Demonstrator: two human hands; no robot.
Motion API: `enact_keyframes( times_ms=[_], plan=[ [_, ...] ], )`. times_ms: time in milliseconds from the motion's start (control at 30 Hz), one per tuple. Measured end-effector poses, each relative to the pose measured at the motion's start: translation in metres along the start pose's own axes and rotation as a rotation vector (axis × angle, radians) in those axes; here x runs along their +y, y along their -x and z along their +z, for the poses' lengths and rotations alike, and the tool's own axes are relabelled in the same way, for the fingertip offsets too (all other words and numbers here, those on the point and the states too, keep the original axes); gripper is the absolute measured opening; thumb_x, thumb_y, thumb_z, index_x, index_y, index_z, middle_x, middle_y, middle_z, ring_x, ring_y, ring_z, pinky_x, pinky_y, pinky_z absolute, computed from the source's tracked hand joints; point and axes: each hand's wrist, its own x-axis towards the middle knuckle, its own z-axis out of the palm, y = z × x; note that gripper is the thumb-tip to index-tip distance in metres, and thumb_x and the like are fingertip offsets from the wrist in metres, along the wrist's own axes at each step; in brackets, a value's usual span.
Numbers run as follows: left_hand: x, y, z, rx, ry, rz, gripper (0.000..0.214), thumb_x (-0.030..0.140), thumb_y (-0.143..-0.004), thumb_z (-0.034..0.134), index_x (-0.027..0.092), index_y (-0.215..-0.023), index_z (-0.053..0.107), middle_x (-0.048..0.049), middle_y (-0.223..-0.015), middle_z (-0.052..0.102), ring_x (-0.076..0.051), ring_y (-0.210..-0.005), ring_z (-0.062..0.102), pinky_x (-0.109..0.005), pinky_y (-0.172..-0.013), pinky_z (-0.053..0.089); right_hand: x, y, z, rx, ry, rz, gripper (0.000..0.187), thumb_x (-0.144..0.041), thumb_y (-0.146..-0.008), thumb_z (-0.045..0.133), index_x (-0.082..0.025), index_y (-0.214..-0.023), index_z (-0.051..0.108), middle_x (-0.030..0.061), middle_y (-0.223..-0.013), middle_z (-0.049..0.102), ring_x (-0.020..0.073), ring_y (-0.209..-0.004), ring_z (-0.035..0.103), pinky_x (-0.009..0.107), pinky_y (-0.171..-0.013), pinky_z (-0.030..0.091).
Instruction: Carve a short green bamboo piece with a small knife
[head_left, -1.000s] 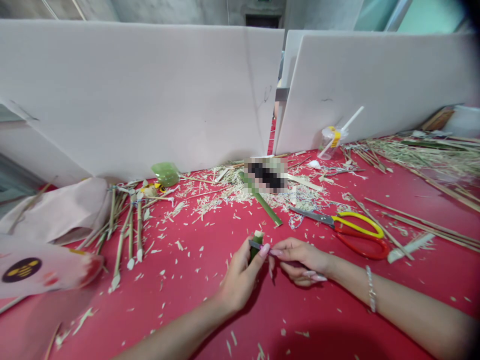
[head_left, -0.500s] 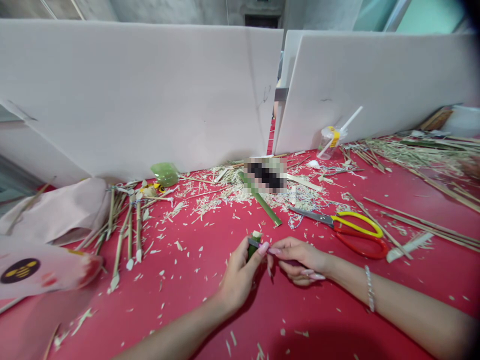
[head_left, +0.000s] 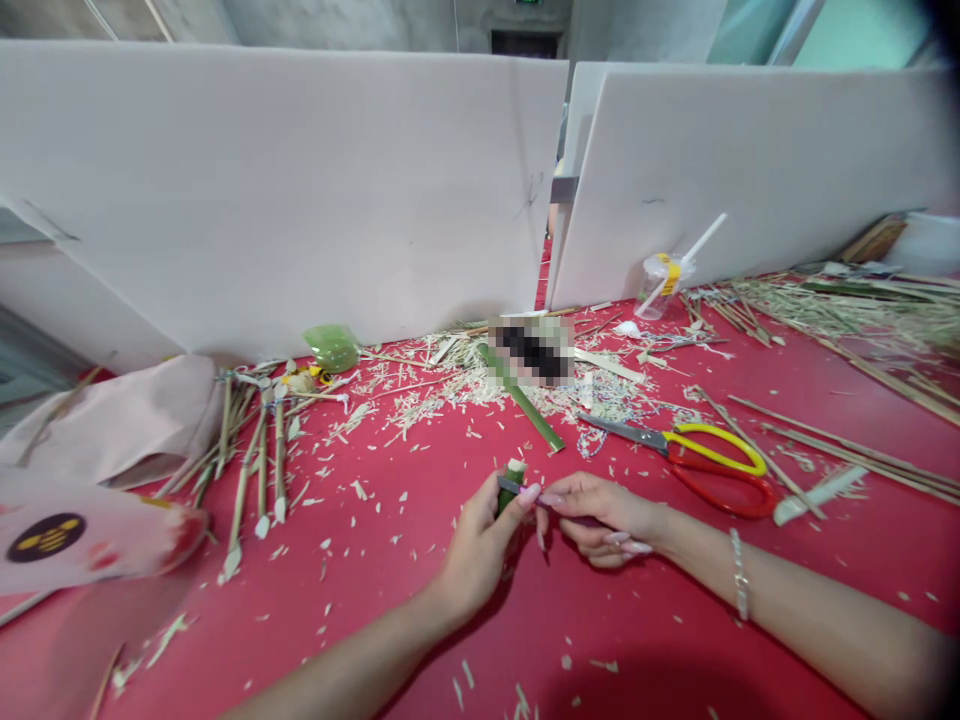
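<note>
In my left hand (head_left: 472,555) is a short green bamboo piece (head_left: 511,494) with a pale cut top, held upright with my fingers wrapped around it. My right hand (head_left: 611,515) is closed on the purple handle of a small knife (head_left: 508,484). Its grey blade lies across the bamboo just below the cut end, beside my left thumb. The lower part of the bamboo is hidden behind my left hand. Beyond the hands, a longer green bamboo strip (head_left: 536,415) rests on the red table (head_left: 337,660).
Scissors (head_left: 716,450) with yellow and red handles lie to the right, near thin bamboo sticks (head_left: 862,455). A plastic cup (head_left: 658,290) with a straw stands by the white boards (head_left: 300,190). Tied stick bundles (head_left: 259,465) and a pink bag (head_left: 112,425) are left. Shavings litter the table.
</note>
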Motion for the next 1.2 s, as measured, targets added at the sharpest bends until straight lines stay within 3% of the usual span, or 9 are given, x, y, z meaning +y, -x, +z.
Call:
enact_keyframes(
  times_ms=[433,800,1000,1200],
  plan=[
    [0.004,-0.002,-0.003,-0.011,-0.144,-0.007,0.034,0.047,-0.087,0.062,0.017,-0.074,0.051,0.0073,-0.049,0.046,-0.005,-0.038,0.029,-0.019,-0.04,0.02,0.003,0.001,0.0,0.022,0.031,-0.047,0.031,-0.042,-0.092,0.061,-0.011,-0.094,0.065,-0.0121,-0.033,0.039,0.003,-0.02,0.018,0.012,-0.024,0.025],
    [0.001,-0.004,-0.006,-0.003,-0.231,0.014,0.04,0.051,-0.087,0.061,0.016,-0.068,0.054,0.0026,-0.053,0.051,-0.007,-0.043,0.038,-0.02,-0.044,0.027,0.007,0.001,0.003,0.092,0.072,-0.09,0.034,-0.045,-0.088,0.065,-0.012,-0.093,0.065,-0.012,-0.032,0.04,0.0033,-0.019,0.02,0.012,-0.023,0.025],
    [0.003,-0.004,-0.004,0.028,-0.236,0.047,0.044,0.052,-0.086,0.061,0.016,-0.063,0.054,0.0041,-0.048,0.046,-0.007,-0.043,0.037,-0.02,-0.044,0.028,0.013,-0.001,0.005,0.153,0.104,-0.137,0.035,-0.048,-0.088,0.064,-0.014,-0.096,0.061,-0.013,-0.033,0.04,0.0034,-0.02,0.021,0.013,-0.025,0.026],
    [-0.002,-0.005,-0.006,0.022,-0.247,0.066,0.043,0.055,-0.085,0.062,0.016,-0.067,0.053,0.0021,-0.055,0.052,-0.008,-0.048,0.042,-0.02,-0.048,0.033,0.013,-0.002,0.004,0.135,0.097,-0.118,0.035,-0.047,-0.089,0.062,-0.013,-0.097,0.063,-0.0131,-0.033,0.039,0.0035,-0.02,0.019,0.013,-0.025,0.024]
  ],
)
